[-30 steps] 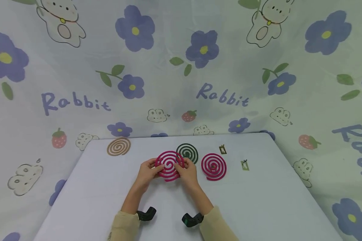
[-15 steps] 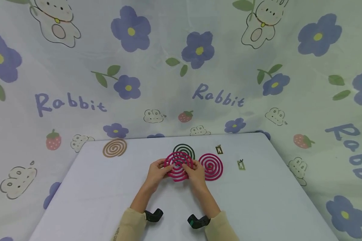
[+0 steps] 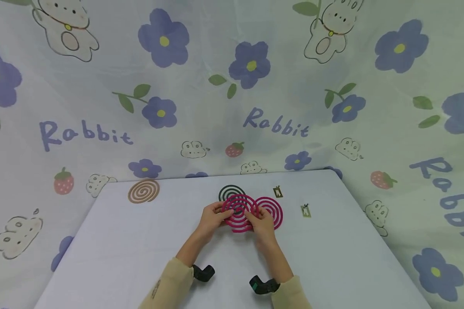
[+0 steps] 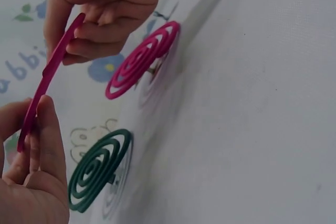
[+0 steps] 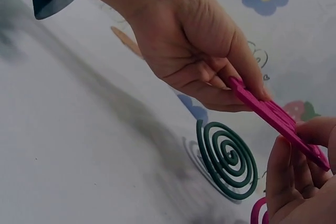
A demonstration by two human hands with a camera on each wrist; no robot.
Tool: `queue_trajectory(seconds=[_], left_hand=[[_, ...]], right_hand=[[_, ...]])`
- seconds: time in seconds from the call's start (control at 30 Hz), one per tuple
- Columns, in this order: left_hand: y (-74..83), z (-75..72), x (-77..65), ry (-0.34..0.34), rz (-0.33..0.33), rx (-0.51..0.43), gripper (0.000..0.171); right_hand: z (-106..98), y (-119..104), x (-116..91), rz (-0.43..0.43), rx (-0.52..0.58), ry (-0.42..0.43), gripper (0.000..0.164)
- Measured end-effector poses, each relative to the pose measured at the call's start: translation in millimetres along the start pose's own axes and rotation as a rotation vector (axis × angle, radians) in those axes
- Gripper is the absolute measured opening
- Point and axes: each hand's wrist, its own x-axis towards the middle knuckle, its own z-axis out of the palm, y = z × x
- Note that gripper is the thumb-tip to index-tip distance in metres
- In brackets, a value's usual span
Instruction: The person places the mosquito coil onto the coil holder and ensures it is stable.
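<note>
A pink mosquito coil [image 3: 236, 220] is held up by both hands, with a thumb over its face on each side. My left hand [image 3: 212, 221] pinches its left edge; my right hand [image 3: 264, 227] pinches the right edge. Seen edge-on in the left wrist view, the coil [image 4: 41, 93] stands tilted between the two hands. Behind it, partly covered in the head view, is a dark green mosquito coil [image 5: 252, 169] raised off the table on a small support. To the right a second pink coil [image 4: 139, 64], also raised, is partly hidden behind the right hand.
A tan mosquito coil [image 3: 143, 191] lies at the back left of the white table [image 3: 112, 249]. Two small metal coil stands, a darker one [image 3: 278, 192] and a paler one [image 3: 306, 210], lie at the back right. A printed rabbit-and-flower cloth [image 3: 201, 86] hangs behind the table.
Both hands have moved right with the held pink coil, from left of the green coil to in front of it, overlapping the second pink coil. The head view has shifted slightly right.
</note>
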Motion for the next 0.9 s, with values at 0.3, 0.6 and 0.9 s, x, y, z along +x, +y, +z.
queue_trajectory(seconds=[0.3,0.6,0.9], left_hand=[[4.3,10.3,11.5,-0.095,-0.048,0.1,0.044],[15.7,25.6,26.1,-0.206,-0.039,0.157,0.042],[14.7,42.0,36.1,-0.273,-0.059,0.129,0.041]], right_hand=[[-19,-7,3,0.009,-0.092,-0.032,0.041],[-38,-21,8,0.005,-0.167,-0.064,0.052],[-56,-26,14,0.001,-0.185,-0.015,0.048]])
